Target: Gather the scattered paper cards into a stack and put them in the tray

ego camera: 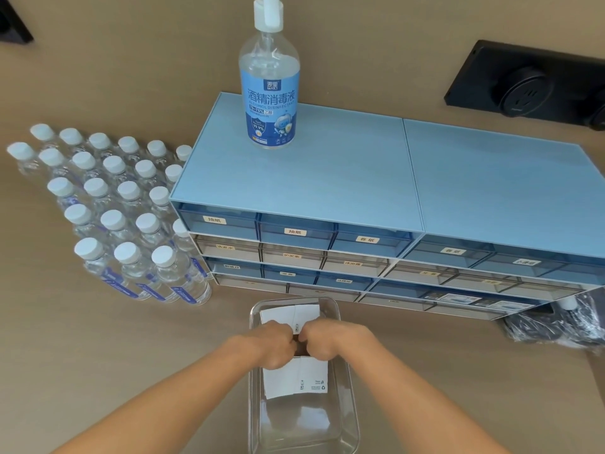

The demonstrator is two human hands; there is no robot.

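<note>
A clear plastic tray (pixel 343 417) stands on the brown table right in front of me. White paper cards (pixel 294 378) with small black print lie inside it, with more of the white paper (pixel 288 314) showing at the tray's far end. My left hand (pixel 275 345) and my right hand (pixel 327 340) are side by side over the tray's middle, both with fingers curled down onto the cards. The hands hide the middle of the stack.
A blue drawer cabinet (pixel 360 178) with labelled drawers stands behind the tray, with an alcohol disinfectant pump bottle (pixel 270 83) on top. Several small white-capped bottles (pixel 114 208) crowd the left. A black plastic bag (pixel 563 322) lies at the right, and a black socket panel (pixel 523 83) at the back.
</note>
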